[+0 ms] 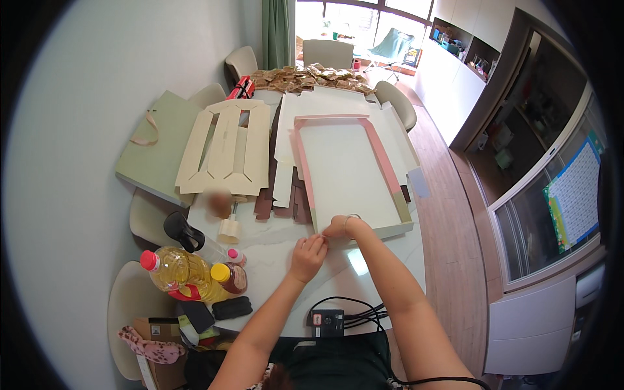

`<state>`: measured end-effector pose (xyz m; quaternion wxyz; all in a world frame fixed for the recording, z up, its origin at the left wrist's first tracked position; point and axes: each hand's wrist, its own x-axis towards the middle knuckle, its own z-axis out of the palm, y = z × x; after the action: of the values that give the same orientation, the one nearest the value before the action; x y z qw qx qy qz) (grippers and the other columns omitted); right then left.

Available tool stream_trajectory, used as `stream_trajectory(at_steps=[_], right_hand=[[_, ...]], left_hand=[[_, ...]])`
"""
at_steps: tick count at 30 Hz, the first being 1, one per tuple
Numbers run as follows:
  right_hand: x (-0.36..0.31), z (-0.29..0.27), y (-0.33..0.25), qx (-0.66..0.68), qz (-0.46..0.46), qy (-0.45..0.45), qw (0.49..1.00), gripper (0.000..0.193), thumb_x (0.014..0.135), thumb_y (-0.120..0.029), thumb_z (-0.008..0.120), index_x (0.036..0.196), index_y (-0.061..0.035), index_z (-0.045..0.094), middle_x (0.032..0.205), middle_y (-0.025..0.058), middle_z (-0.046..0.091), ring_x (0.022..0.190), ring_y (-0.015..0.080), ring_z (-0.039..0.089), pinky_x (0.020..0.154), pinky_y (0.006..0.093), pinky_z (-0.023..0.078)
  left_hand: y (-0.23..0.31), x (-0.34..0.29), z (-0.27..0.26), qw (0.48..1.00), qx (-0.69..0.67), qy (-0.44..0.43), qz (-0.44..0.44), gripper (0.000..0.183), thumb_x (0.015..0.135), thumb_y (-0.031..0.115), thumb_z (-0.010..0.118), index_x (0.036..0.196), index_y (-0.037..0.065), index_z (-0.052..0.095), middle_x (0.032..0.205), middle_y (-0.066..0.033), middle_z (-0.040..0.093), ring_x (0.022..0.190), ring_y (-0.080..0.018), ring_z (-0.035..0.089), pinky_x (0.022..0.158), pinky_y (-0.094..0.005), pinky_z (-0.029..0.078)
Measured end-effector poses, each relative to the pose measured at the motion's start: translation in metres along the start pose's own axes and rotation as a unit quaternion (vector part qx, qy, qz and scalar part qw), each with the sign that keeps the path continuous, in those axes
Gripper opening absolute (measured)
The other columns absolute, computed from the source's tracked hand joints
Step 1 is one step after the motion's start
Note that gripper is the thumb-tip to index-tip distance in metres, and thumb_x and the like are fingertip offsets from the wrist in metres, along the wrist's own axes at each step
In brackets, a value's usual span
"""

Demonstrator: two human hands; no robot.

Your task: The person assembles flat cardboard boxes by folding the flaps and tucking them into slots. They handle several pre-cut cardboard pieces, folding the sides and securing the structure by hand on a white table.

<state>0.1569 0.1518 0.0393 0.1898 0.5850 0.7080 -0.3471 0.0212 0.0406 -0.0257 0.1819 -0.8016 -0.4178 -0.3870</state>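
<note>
A shallow cardboard box tray [348, 166] lies on the marble-look table, its floor white and its folded walls pink and greenish. My right hand [340, 226] has its fingers curled and pressed together at the tray's near left corner. Just left of and below that corner is my left hand [309, 257], closed, with fingertips close to those of my right hand. Anything between the left fingers is too small to make out. Flat white die-cut card sheets [284, 140] lie under and around the tray.
Cream cut-out card [227, 146] and a green box [159, 143] lie left. An oil bottle [179, 270], a yellow-capped jar [230, 278] and a black pouch [232, 308] stand near left. A black device with cables [327, 322] sits at the front edge. Brown packets [312, 79] cover the far end.
</note>
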Motion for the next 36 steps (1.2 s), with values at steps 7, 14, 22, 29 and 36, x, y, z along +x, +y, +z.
stream_trajectory(at_steps=[7,14,22,29,36], right_hand=[[0.003,0.010,0.033,0.063,-0.214,0.067,0.972,0.027,0.078,-0.025,0.064,0.095,-0.0074,0.073,0.095,0.0121,0.071,0.083,0.0255,0.066,0.078,0.0348,0.052],[0.019,0.025,0.032,0.087,-0.230,0.057,0.968,0.024,0.083,-0.021,0.060,0.095,-0.0040,0.071,0.093,0.0141,0.070,0.084,0.0263,0.065,0.079,0.0355,0.050],[0.023,0.021,0.022,0.079,-0.190,0.063,0.977,0.022,0.082,-0.019,0.058,0.093,-0.0050,0.071,0.096,0.0155,0.069,0.090,0.0286,0.065,0.081,0.0379,0.051],[0.004,0.037,0.037,0.043,-0.285,0.212,0.934,0.017,0.081,-0.020,0.057,0.083,-0.0071,0.068,0.090,0.0142,0.068,0.087,0.0321,0.064,0.081,0.0401,0.051],[0.010,0.034,0.062,0.072,-0.151,0.160,0.973,0.019,0.081,-0.018,0.058,0.089,-0.0044,0.068,0.090,0.0164,0.068,0.084,0.0299,0.065,0.077,0.0379,0.051]], left_hand=[[-0.002,-0.001,0.003,1.000,0.002,-0.021,-0.018,0.027,0.068,0.013,0.072,0.093,0.004,0.064,0.096,-0.0060,0.063,0.097,-0.0237,0.063,0.076,-0.0363,0.049],[-0.005,-0.001,0.001,0.999,-0.022,-0.035,-0.022,0.030,0.065,0.012,0.073,0.092,0.004,0.063,0.095,-0.0053,0.063,0.098,-0.0246,0.062,0.069,-0.0347,0.052],[-0.005,0.003,0.002,0.998,0.022,-0.057,-0.022,0.022,0.070,0.013,0.070,0.089,0.006,0.063,0.092,-0.0033,0.063,0.094,-0.0224,0.062,0.062,-0.0332,0.050],[-0.003,0.007,0.004,0.987,0.097,-0.125,-0.030,0.012,0.074,0.011,0.062,0.085,0.008,0.063,0.080,-0.0040,0.058,0.089,-0.0208,0.058,0.074,-0.0336,0.047],[0.007,0.025,0.001,0.972,0.116,-0.203,-0.006,0.008,0.073,0.010,0.059,0.081,0.008,0.062,0.076,-0.0046,0.055,0.082,-0.0216,0.056,0.085,-0.0390,0.043]])
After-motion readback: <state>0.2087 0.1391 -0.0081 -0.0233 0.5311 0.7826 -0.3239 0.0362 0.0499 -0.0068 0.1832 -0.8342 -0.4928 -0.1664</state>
